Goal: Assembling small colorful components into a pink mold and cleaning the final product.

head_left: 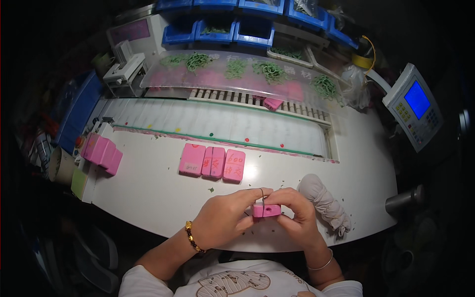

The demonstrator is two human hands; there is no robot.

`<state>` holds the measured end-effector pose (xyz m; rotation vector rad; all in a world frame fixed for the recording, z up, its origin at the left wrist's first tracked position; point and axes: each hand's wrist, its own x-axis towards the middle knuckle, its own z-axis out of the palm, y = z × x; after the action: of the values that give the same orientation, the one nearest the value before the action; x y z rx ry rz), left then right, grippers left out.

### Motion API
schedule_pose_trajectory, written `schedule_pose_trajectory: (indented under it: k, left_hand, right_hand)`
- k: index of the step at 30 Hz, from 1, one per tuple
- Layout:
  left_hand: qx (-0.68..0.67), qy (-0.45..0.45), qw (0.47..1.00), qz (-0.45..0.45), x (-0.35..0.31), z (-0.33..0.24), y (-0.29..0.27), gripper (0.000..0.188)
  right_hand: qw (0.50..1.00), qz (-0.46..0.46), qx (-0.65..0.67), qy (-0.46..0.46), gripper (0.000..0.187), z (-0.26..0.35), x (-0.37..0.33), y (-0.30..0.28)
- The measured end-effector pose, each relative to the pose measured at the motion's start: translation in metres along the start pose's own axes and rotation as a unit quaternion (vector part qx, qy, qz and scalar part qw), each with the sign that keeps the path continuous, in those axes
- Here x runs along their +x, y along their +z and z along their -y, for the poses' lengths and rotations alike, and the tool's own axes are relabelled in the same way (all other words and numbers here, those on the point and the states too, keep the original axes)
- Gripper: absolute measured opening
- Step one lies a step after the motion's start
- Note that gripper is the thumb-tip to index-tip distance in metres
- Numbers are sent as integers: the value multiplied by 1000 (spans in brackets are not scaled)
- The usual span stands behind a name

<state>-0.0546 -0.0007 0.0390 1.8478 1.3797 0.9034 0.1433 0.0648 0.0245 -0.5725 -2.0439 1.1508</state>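
Near the table's front edge, a small pink block (pixel 271 211) with a dark hole in its side is held between my two hands. A thin dark band (pixel 262 198) loops up around the block. My left hand (pixel 220 220) is closed on the block's left end, its fingertips at the band. From the other side my right hand (pixel 301 218) pinches the right end between thumb and bent fingers. Beyond the hands, three pink blocks, a left one (pixel 192 159), a middle one (pixel 213 162) and a right one (pixel 234 165), lie side by side; handwriting marks some.
A rolled whitish cloth (pixel 324 205) lies right of my hands. Behind runs a white conveyor belt (pixel 208 121), then a clear plastic cover (pixel 217 74) bearing green band piles (pixel 269 72). More pink blocks (pixel 102 153) sit left. A control panel (pixel 415 106) stands right; blue bins (pixel 215 30) line the back.
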Motion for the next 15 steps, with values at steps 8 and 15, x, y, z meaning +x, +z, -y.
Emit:
schedule_pose_trajectory:
  k: [8,15]
  left_hand:
    - [-400,-101,908,-66,-13,31,36,25]
    - [-526,-49,808,-262,-13,37,35,18]
  right_hand:
    - [929,-113,328,127,31,-5,-10,13]
    - [878,-142,408,205,30,-1,-3,17]
